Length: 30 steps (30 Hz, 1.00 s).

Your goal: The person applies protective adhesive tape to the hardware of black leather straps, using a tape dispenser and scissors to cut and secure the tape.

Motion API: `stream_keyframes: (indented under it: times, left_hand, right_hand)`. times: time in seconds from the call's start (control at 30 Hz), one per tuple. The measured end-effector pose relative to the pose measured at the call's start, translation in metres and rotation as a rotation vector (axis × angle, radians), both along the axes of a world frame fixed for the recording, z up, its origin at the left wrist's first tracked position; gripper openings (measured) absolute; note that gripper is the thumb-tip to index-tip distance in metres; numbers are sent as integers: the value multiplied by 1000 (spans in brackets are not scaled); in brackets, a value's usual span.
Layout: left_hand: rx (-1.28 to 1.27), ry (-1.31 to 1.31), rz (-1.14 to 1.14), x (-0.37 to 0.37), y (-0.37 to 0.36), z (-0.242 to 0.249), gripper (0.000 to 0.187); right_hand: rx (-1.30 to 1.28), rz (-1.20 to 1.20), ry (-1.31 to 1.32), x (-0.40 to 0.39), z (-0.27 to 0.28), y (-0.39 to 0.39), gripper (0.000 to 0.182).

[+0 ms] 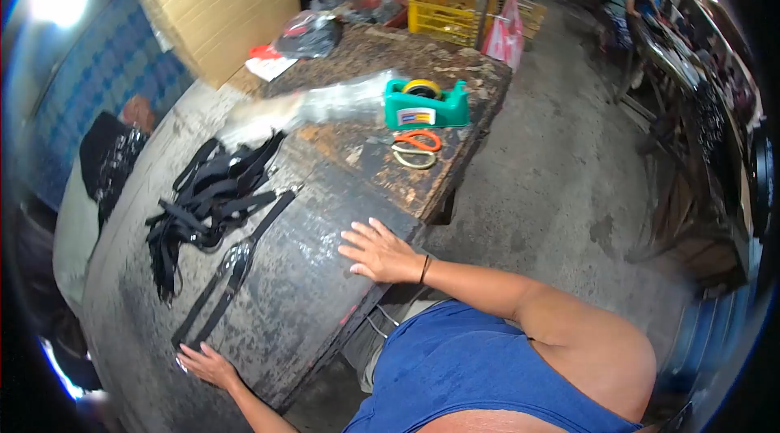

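Observation:
A black strap (213, 300) lies stretched across the dark worktop, doubled into two lengths at its near end, with a shiny piece (236, 256) partway along that I cannot make out clearly. My left hand (210, 365) rests flat at the strap's near end, fingertips touching or right beside it, fingers apart. Palm down near the table's edge, my right hand (380, 253) has its fingers spread and holds nothing. Beyond the single strap sits a tangled pile of black straps (215, 197).
Scissors (417, 149) with orange and pale handles lie near a green tape dispenser (426, 106). Clear plastic wrap (341, 101) stretches beside it. Farther back are a dark plastic bag (313, 35) and a yellow crate (443, 12). People (620, 6) are at the far right.

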State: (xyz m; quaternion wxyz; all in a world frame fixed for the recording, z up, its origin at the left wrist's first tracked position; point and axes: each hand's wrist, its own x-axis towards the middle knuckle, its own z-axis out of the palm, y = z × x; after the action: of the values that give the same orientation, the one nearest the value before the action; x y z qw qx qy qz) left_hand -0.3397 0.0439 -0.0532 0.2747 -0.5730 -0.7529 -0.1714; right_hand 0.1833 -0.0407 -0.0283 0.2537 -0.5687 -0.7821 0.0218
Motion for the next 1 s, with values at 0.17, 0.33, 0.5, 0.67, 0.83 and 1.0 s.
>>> stream_keyframes:
  times: [0.17, 0.33, 0.5, 0.67, 0.83, 1.0]
  left_hand:
    - [-43, -3, -291, 53, -38, 1, 69]
    - [-550, 9, -491, 157, -83, 33, 62]
    - [-676, 20, -800, 260, -94, 48, 64]
    - [-800, -73, -1017, 327, -107, 56, 91]
    - [-616, -54, -1100, 326, -103, 43, 78]
    - [-611, -349, -1250, 327, -94, 55, 53]
  right_hand:
    - [134, -48, -16, 8, -15, -14, 40]
    - [186, -79, 53, -1, -27, -12, 38]
    - [159, -79, 92, -2, -25, -12, 37]
    - [224, -115, 92, -8, -33, -8, 37]
    - [230, -109, 153, -7, -31, -9, 35]
    - [226, -91, 187, -4, -25, -11, 36]
